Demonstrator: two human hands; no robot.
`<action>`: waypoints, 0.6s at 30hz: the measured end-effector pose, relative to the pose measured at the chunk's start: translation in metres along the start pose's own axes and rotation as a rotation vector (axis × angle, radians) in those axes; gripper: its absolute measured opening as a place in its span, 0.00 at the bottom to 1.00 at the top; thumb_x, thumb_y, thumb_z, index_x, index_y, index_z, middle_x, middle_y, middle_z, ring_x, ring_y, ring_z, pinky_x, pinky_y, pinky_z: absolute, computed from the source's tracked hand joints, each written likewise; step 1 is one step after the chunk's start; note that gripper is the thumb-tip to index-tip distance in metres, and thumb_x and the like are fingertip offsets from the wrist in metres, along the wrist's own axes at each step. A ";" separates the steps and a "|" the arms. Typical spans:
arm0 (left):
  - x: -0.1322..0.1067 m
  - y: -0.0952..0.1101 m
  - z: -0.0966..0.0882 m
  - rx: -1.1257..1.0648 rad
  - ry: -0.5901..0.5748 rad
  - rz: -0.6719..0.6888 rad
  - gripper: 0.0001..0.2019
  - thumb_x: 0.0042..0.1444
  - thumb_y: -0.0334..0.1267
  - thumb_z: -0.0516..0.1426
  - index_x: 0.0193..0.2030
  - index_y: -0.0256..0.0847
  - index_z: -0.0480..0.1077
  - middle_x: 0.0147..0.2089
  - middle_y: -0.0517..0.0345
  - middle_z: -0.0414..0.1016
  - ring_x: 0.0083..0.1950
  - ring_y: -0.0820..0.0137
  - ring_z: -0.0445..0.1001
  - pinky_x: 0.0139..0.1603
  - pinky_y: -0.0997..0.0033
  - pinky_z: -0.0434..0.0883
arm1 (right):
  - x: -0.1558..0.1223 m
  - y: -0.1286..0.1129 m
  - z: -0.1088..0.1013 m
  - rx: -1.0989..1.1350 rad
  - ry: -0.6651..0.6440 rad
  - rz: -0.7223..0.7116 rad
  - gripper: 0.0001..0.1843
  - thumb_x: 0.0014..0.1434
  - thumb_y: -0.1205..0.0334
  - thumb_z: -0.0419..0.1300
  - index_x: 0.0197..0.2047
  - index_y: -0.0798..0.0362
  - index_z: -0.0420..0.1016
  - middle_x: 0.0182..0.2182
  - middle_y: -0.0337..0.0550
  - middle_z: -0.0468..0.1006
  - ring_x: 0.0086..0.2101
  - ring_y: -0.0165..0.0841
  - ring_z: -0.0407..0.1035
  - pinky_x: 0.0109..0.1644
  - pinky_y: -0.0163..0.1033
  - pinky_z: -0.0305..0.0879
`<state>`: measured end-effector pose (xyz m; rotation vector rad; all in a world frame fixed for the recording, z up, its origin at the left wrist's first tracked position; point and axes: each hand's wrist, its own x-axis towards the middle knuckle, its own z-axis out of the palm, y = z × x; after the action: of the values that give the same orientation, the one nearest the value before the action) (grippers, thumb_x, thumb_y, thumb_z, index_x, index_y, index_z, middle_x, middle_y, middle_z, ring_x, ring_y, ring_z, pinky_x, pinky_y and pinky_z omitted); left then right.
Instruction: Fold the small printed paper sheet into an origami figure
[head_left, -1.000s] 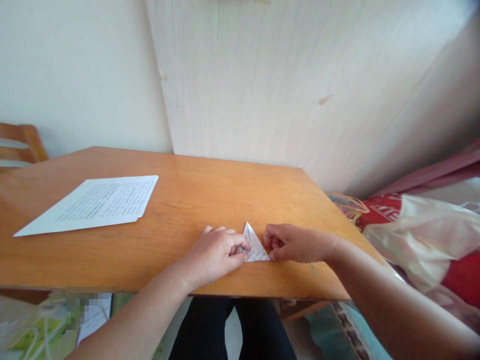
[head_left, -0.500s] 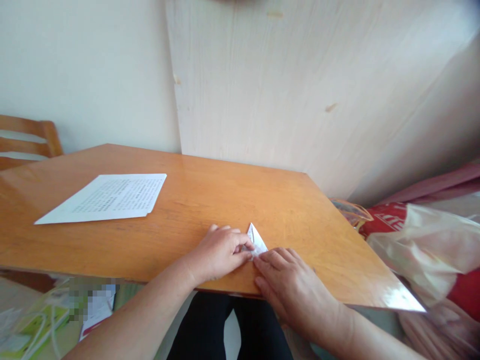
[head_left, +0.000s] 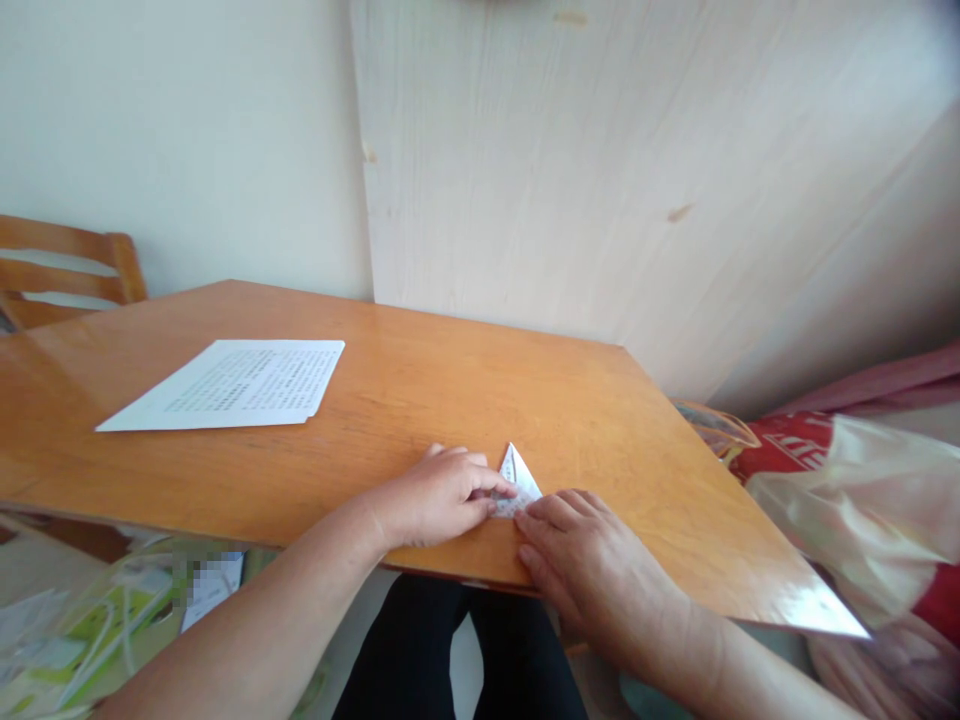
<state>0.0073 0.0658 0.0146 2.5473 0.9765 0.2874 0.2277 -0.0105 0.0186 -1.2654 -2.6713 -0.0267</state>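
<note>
A small piece of folded paper (head_left: 520,487), white with faint print, lies on the wooden table (head_left: 450,400) close to its front edge. Its pointed tip faces away from me. My left hand (head_left: 442,497) has thumb and index finger on the paper's left side. From the right, my right hand (head_left: 592,545) presses its fingertips, held together, on the paper's lower right corner. Part of that corner is hidden under those fingers.
To the left on the table lies a stack of printed sheets (head_left: 247,385). A wooden chair (head_left: 67,260) stands beyond the left end. Bags (head_left: 847,500) are piled beside the right edge, and a pale wall (head_left: 525,180) rises behind.
The view has shifted slightly, so the table and sheets appear a little further right. Both hands remain at the folded paper, with slightly more of its printed face showing between them.
</note>
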 end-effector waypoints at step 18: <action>0.001 0.001 -0.001 -0.022 0.023 0.007 0.13 0.67 0.40 0.54 0.54 0.57 0.76 0.46 0.58 0.77 0.49 0.62 0.74 0.50 0.61 0.65 | 0.049 0.030 -0.002 0.507 -0.253 0.483 0.04 0.49 0.71 0.58 0.30 0.53 0.69 0.27 0.37 0.74 0.28 0.30 0.65 0.30 0.34 0.54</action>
<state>0.0078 0.0660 0.0158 2.5332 0.9681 0.3278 0.2208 0.0464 0.0271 -1.7544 -2.2430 0.8633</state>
